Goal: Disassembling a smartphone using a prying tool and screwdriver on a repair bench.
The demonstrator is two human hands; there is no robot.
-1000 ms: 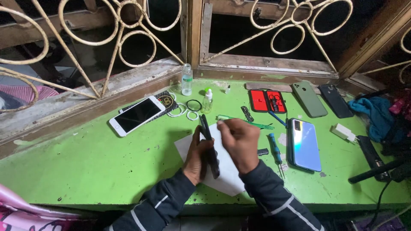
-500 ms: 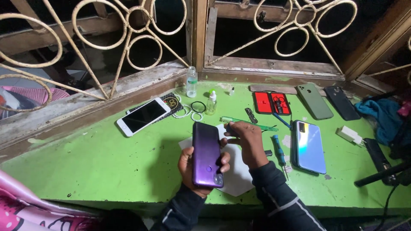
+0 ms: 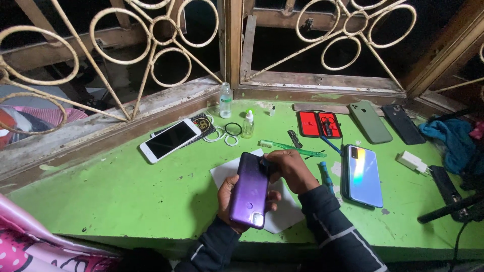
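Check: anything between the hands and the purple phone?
Nothing visible. The left hand grips the purple phone from beneath, above the white sheet; the right hand touches its top edge directly.

Dark-screened white phone (image 3: pixel 169 139) near windowsill

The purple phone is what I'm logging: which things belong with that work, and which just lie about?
In use: purple phone, left hand, right hand, white sheet beneath.

Lying about: white phone, blue phone, green phone, red tool case, toothbrush, small bottles.
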